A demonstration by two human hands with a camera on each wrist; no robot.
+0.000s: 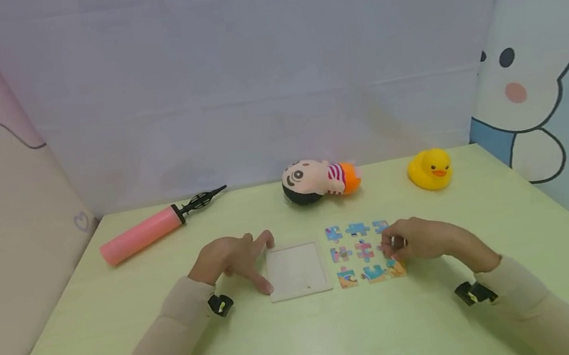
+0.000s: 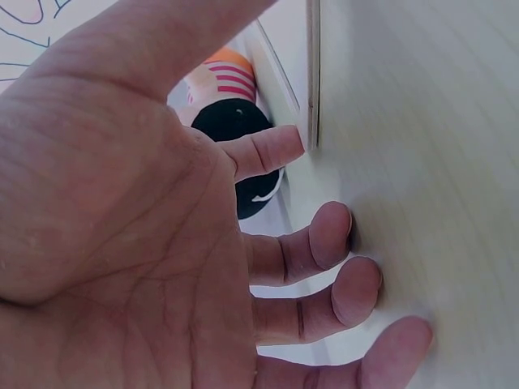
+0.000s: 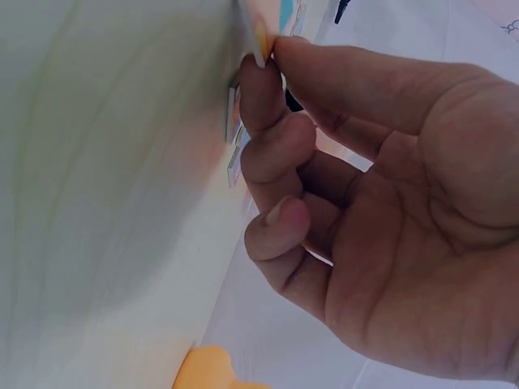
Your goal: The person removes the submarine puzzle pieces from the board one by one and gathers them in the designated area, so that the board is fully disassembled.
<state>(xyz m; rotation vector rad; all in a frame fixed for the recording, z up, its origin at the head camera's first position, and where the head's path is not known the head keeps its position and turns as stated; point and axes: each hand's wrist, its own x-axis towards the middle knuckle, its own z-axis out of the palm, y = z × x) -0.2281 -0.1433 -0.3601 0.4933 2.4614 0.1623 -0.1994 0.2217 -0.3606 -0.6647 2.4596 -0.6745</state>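
Observation:
A flat, pale square puzzle tray (image 1: 297, 272) lies on the table. My left hand (image 1: 241, 259) is spread at its left side, thumb by the near corner and index finger by the far one. In the left wrist view, the index fingertip (image 2: 288, 146) touches the tray's edge and the other fingers rest loosely bent on the table. My right hand (image 1: 419, 238) pinches a yellow-and-blue puzzle piece (image 3: 259, 36) between thumb and index finger, tilted up off the table. Several other puzzle pieces (image 1: 374, 274) lie in spaced rows right of the tray.
At the back left lies a pink hand pump (image 1: 142, 234) with a black nozzle. A doll (image 1: 313, 180) in striped clothes lies at the back middle, and a yellow rubber duck (image 1: 430, 170) sits at the back right. Walls enclose the table's back and sides.

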